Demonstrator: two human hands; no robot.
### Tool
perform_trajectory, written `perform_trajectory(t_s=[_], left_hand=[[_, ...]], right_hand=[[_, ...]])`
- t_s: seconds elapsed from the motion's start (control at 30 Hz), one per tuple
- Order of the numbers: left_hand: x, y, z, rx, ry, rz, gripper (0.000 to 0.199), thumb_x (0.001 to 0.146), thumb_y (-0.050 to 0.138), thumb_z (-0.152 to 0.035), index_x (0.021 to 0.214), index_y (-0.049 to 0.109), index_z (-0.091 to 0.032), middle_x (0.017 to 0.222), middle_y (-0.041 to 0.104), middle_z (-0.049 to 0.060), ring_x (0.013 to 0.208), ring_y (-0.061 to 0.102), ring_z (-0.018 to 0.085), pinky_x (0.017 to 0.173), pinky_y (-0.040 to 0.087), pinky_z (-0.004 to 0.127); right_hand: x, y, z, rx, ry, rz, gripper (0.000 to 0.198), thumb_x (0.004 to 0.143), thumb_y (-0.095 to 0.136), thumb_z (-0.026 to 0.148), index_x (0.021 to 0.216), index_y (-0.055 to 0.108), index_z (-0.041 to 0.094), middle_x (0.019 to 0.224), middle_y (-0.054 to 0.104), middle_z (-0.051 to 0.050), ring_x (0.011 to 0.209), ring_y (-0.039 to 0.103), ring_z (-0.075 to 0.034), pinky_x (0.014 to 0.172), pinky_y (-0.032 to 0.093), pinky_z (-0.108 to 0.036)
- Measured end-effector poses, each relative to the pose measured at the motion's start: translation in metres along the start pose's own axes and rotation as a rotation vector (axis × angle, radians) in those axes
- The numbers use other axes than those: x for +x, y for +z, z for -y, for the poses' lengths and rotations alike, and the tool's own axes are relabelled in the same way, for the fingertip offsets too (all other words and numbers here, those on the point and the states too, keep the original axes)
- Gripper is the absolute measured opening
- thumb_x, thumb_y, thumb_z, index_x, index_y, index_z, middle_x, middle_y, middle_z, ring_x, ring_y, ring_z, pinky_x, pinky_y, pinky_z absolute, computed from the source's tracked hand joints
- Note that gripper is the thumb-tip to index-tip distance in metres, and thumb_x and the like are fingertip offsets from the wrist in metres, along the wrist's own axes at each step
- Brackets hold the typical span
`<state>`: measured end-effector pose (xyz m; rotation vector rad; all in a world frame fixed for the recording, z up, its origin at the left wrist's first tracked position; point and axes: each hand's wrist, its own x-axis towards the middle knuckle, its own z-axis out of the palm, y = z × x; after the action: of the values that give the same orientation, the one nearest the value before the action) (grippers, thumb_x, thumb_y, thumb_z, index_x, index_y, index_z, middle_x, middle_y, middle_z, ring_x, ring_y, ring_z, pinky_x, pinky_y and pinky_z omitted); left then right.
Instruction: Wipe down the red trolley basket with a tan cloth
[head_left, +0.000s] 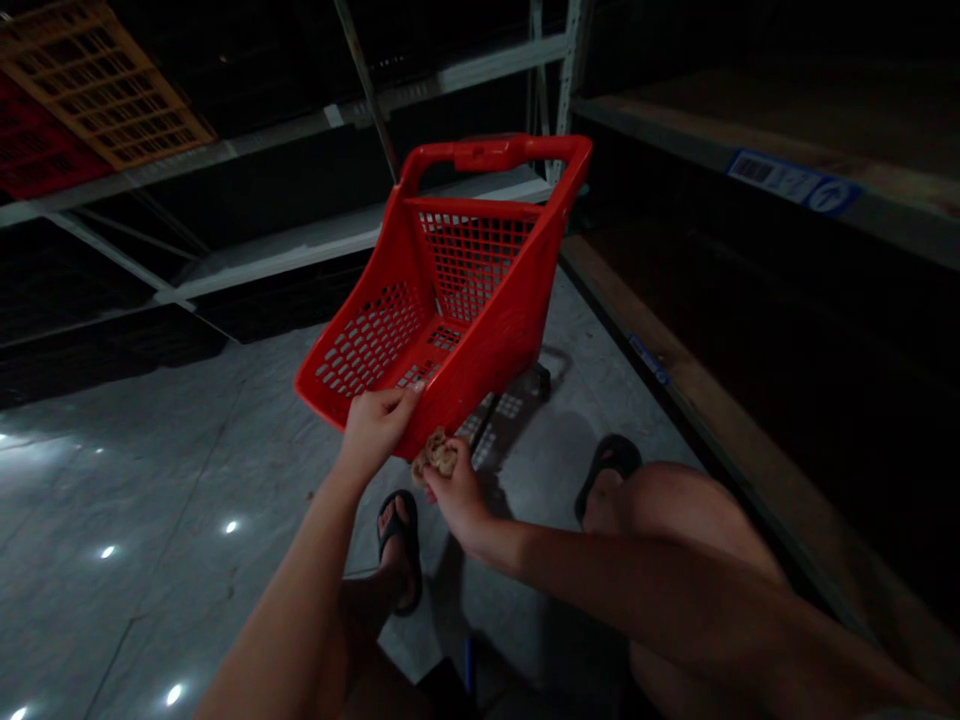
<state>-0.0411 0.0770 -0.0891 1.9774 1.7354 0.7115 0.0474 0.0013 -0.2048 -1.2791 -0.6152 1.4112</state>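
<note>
In front of me stands a red plastic shopping cart [480, 340] with a perforated basket and its handle on the far side. My left hand [377, 428] is closed over the basket's near rim, thumb on top. A crumpled tan cloth [437, 456] is bunched in my right hand [459, 490], close against the outside of the basket near that same corner. Whether the cloth presses on the plastic is hard to see. The part of the basket floor that shows holds nothing visible.
Metal shelving [300, 250] runs behind the cart, with a yellow crate [112, 85] and a red crate [45, 140] at upper left. Wooden-edged shelves [750, 430] line the right side. My sandalled feet [397, 540] stand apart on the grey tiled floor [187, 480].
</note>
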Motion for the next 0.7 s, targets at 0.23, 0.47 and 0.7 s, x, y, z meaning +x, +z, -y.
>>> perform_trajectory(t_s=[0.23, 0.47, 0.7], left_hand=[[-0.003, -0.006, 0.007, -0.013, 0.079, 0.099, 0.05, 0.087, 0.055, -0.06, 0.082, 0.08, -0.017, 0.065, 0.07, -0.001, 0.059, 0.057, 0.013, 0.055, 0.035, 0.023], [-0.005, -0.018, 0.008, 0.104, 0.064, 0.127, 0.055, 0.092, 0.052, -0.061, 0.087, 0.083, -0.016, 0.066, 0.073, 0.003, 0.06, 0.063, 0.016, 0.057, 0.04, 0.024], [0.002, -0.001, -0.027, 0.254, 0.064, 0.032, 0.045, 0.101, 0.046, -0.047, 0.137, 0.066, -0.029, 0.119, 0.078, 0.004, 0.1, 0.073, 0.022, 0.083, 0.053, 0.028]], right_hand=[[0.054, -0.018, 0.105, 0.211, -0.026, -0.106, 0.027, 0.067, 0.067, 0.025, 0.091, 0.054, 0.023, 0.079, 0.065, 0.002, 0.065, 0.064, -0.015, 0.054, 0.052, -0.026], [0.083, -0.038, 0.132, 0.05, -0.576, -0.208, 0.032, 0.069, 0.067, 0.027, 0.099, 0.057, 0.028, 0.105, 0.066, 0.003, 0.104, 0.065, -0.017, 0.094, 0.056, -0.033], [0.044, -0.024, -0.001, 0.085, -0.06, -0.042, 0.019, 0.055, 0.068, 0.022, 0.063, 0.052, 0.028, 0.052, 0.058, 0.007, 0.044, 0.058, -0.02, 0.039, 0.047, -0.033]])
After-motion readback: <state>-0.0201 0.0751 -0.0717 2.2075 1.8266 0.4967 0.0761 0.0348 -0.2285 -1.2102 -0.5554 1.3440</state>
